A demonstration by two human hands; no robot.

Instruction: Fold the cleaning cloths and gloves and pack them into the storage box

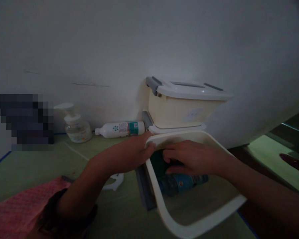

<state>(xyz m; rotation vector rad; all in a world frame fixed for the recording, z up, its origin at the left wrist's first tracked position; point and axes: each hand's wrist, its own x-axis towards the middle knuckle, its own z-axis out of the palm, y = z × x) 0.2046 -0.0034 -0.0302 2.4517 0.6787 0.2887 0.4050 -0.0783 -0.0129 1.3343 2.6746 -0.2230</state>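
Note:
A white plastic storage bin (174,225) without a lid stands tilted before me. My left hand (142,149) is closed on its far left corner, with the thumb over the rim. Down inside reaches my right hand (191,157), fingers curled beside a dark green item (158,162) whose kind I cannot make out. Whether the fingers grip that item is hidden. Below them, in the bin, lies a clear plastic bottle (179,184) with a blue label.
Against the wall, a cream lidded box (179,111) sits on another lid. A white bottle (122,129) lies on its side left of it, near a clear pump dispenser (77,129). A pink cloth (22,205) and a white piece (116,182) are on the green tabletop (89,149).

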